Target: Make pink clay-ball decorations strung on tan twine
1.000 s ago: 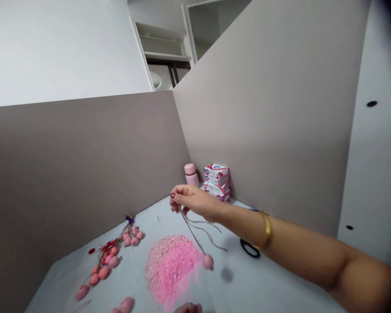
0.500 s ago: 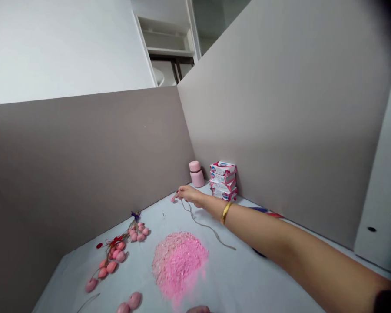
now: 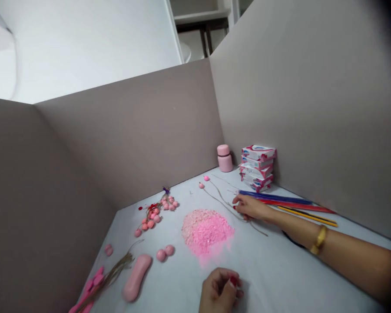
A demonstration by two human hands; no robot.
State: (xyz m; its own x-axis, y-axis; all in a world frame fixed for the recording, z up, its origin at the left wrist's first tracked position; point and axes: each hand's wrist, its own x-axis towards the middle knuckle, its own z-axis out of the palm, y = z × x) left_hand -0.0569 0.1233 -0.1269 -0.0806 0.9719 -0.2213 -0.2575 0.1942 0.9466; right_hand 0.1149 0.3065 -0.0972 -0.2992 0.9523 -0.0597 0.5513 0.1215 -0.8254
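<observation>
My right hand (image 3: 251, 208) lies low on the white table (image 3: 280, 269), fingers stretched out over the near ends of some thin brown stems (image 3: 220, 198). Two of those stems end in small pink buds (image 3: 203, 181) near the back wall. My left hand (image 3: 220, 290) rests at the table's front edge with its fingers curled in; what they hold, if anything, is hidden. A heap of pink shavings (image 3: 205, 228) lies between the two hands.
A pink bottle (image 3: 224, 158) and stacked small boxes (image 3: 257, 167) stand in the back corner, with coloured sticks (image 3: 289, 204) along the right wall. At the left lie a cluster of pink buds (image 3: 156, 211), two pink balls (image 3: 164, 253), a pink bar (image 3: 137, 271) and dry stalks (image 3: 112, 274). Grey partitions enclose the table.
My right hand carried a stem with a pink bud to the back of the table, laid it down, then drew back to the stems' near ends. The view swung left and down.
</observation>
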